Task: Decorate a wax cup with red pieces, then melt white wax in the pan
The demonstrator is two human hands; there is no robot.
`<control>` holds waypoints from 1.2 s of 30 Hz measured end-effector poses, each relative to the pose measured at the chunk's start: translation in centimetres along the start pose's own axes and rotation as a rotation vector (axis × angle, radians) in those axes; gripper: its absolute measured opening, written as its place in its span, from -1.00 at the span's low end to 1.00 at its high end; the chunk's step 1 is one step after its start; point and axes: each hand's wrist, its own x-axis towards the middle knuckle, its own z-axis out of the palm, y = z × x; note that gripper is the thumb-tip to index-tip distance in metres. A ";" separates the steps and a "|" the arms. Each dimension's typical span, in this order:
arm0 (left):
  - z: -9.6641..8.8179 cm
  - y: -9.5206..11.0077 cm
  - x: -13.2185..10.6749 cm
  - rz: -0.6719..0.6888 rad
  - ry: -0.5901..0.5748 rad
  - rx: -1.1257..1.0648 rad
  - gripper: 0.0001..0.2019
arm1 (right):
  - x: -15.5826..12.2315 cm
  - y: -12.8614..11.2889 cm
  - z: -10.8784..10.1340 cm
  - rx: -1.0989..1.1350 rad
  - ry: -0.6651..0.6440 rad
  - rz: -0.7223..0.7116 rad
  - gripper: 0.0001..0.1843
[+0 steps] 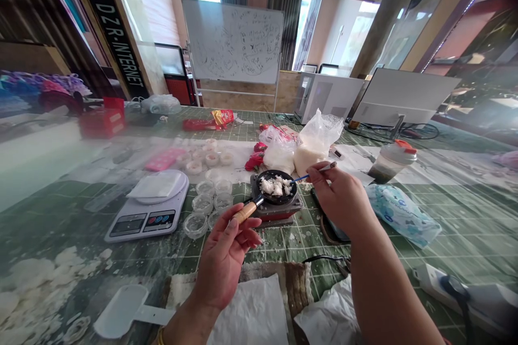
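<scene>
A small black pan (pixel 276 195) with a wooden handle (pixel 245 212) sits on a little red burner (pixel 280 213). White lumps (pixel 275 186) lie in the pan. My left hand (pixel 226 259) is closed, thumb and fingers pinching the end of the wooden handle. My right hand (pixel 340 198) is closed on a thin stick with a blue tip (pixel 313 173) that reaches to the pan's right rim.
A white kitchen scale (pixel 148 207) stands left of several small clear cups (pixel 204 205). Plastic bags of white stuff (pixel 307 145) lie behind the pan. A shaker bottle (pixel 390 161), a blue packet (pixel 400 213), a power strip (pixel 457 288) and white paper (pixel 251 312) surround me.
</scene>
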 end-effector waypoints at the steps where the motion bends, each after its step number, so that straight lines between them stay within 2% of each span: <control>1: 0.0 0.0 0.0 0.002 0.000 0.000 -0.73 | 0.1 0.0 0.1 -0.008 -0.003 -0.010 -0.72; 6: 0.0 -0.1 -0.1 0.005 -0.004 -0.007 -0.74 | 0.2 0.0 0.5 0.002 -0.146 -0.070 -0.71; 10: 0.0 -0.1 -0.1 -0.002 -0.005 -0.007 -0.73 | 0.2 0.1 0.3 -0.021 -0.085 -0.033 -0.70; 14: 0.0 0.0 -0.2 -0.005 0.002 -0.013 -0.74 | 0.0 0.2 0.1 -0.051 -0.114 -0.031 -0.67; 18: 0.0 0.0 -0.2 -0.007 -0.005 -0.012 -0.74 | 0.1 0.0 0.0 -0.100 -0.051 -0.018 -0.67; 22: 0.0 0.0 -0.1 -0.002 -0.006 -0.013 -0.73 | 0.2 -0.1 -0.1 -0.086 -0.118 -0.008 -0.67; 27: 0.1 0.0 -0.2 -0.003 -0.004 -0.015 -0.72 | 0.2 0.0 0.2 -0.033 -0.043 -0.010 -0.70; 31: 0.1 0.0 -0.2 -0.005 -0.008 -0.018 -0.72 | 0.4 0.2 0.7 0.020 -0.128 -0.056 -0.71; 36: 0.1 0.0 -0.3 -0.002 -0.007 -0.021 -0.72 | 0.7 0.0 1.6 0.038 -0.098 -0.067 -0.71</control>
